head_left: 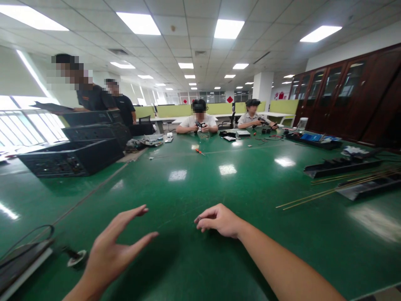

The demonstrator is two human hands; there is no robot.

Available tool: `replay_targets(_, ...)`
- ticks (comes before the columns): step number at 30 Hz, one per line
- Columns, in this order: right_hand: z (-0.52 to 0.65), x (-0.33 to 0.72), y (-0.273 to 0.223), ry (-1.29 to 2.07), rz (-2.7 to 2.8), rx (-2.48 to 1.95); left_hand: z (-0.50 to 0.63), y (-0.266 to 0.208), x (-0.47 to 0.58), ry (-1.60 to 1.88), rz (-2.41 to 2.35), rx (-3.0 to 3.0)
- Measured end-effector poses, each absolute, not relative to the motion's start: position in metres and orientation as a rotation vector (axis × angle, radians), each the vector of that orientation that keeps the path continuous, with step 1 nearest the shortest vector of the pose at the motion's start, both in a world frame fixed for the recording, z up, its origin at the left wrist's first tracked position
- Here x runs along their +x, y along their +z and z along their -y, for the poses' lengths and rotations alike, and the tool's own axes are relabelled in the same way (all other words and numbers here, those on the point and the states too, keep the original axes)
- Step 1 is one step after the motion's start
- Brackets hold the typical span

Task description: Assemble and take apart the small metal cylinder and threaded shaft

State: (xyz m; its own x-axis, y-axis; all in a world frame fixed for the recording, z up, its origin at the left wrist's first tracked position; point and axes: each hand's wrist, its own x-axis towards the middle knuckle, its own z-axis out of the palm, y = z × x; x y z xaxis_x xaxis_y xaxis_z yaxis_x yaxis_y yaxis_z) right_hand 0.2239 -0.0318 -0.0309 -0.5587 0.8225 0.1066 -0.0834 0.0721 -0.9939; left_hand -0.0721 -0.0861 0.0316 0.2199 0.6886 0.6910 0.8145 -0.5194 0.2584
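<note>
Over the near part of the green table (175, 192), my left hand (115, 242) is held open, thumb and fingers wide apart with nothing between them. My right hand (219, 221) is near the table to its right, thumb and fingertips brought together in a pinch. Something small and dark seems to show at those fingertips, too small to name. Just left of my left hand stands a small dark part with a round white base (77, 258), partly hidden by the wrist.
Black computer cases (72, 156) are stacked at the left. A flat device with a cable (25, 263) lies near left. An orange screwdriver (199, 151) lies mid-table. Thin brass rods (307, 200) and black metal channels (341, 167) lie right. Two people sit opposite; two stand at left.
</note>
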Motion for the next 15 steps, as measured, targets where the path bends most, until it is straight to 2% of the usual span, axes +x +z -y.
replay_targets(4,0.035,0.224,-0.030,1.733,1.553,-0.616,0.070,0.039,0.002,-1.109,1.322,-2.854)
replay_targets(7,0.032,0.226,-0.032,1.716,1.495,-0.586,0.060,0.033,0.035,-1.311,1.275,-3.056)
replay_targets(10,0.030,0.227,-0.033,1.729,1.419,-0.561,0.058,0.027,0.050,-1.577,1.401,-3.020)
replay_targets(15,0.028,0.230,-0.029,1.721,1.472,-0.612,0.067,0.033,0.038,-1.680,1.758,-2.798)
